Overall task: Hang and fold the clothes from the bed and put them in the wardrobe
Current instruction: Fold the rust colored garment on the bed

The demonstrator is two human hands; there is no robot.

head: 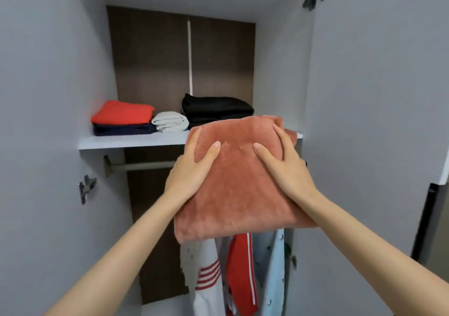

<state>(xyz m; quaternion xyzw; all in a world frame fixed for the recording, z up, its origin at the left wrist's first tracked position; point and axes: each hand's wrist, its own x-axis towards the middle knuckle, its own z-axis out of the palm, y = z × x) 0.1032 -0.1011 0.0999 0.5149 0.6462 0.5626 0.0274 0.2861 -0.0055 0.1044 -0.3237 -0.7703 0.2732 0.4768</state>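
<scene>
— While the folded pink cloth (238,194) is up at the shelf (126,141), which step is this?

— Putting away, I'd say. The folding looks done. The cloth sits at the centre of the frame, and its far edge overlaps the right end of the shelf lip. I can't tell if it touches the shelf yet.

— And the grip?

— The left hand (194,165) holds its left side and the right hand (289,167) its right. Each thumb is spread flat on top and the fingers wrap round the edge.

— So what does the next move call for?

— Probably lifting it level over the lip and sliding it in, either in front of the black stack (216,109) or on top of it. Both sides need to stay pressed so the folds don't slump.

— Count things for me.

— One pink cloth and two hands. On the shelf, left to right, there is one red piece (122,112) lying on one navy piece (124,129). Then comes one pale rolled piece (170,121), then the black stack, which has several layers I can't separate. Below is one rail (143,166). At lower centre hang three garments: a white one with red stripes (206,279), a red one (243,267) and a light blue shirt (274,279).
</scene>
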